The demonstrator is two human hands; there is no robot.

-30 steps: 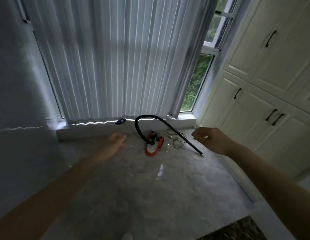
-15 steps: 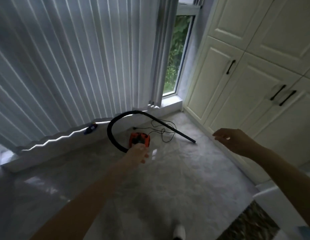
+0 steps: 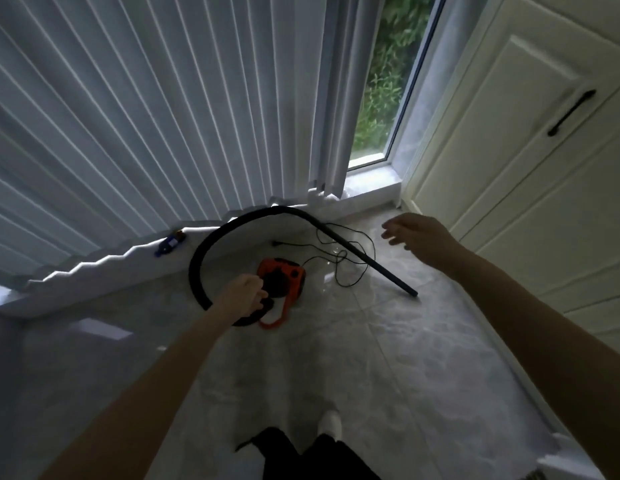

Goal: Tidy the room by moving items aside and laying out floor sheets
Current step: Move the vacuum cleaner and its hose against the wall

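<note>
1. The orange machine [image 3: 282, 280] — a small vacuum or blower by the look of it — sits on the pale tiled floor [image 3: 336, 368], just in front of the low window ledge [image 3: 104, 271] and the hanging blinds [image 3: 145, 116].

2. The left hand [image 3: 241, 296] is down at the near end of the machine, where the black hose [image 3: 211, 244] joins it. Its fingers are curled, but whether they already clasp the hose end or the handle I cannot tell; the hand hides the contact.

3. The right hand [image 3: 417, 237] hovers above the floor near the cupboard [image 3: 509, 168], fingers spread and loose, holding nothing. It is close to the straight tube [image 3: 370, 261] but apart from it.

4. How it should handle, as a judgement:
   - The body looks like hard plastic, compact and probably light enough for one hand; the orange loop handle at its near end is the natural place to lift.
   - The hose arcs up in a springy curve, then runs into the stiff tube that slants down to the floor. Lifted by the body alone, it will likely swing and drag, so the free hand would do well to take the tube near its middle.
   - The thin cord [image 3: 346, 258] lies in loose tangles beside the machine — limp, easily snagged underfoot or around the tube, and best gathered before carrying.

5. A small blue object [image 3: 170, 243] lies on the ledge, well clear of both hands.
</note>
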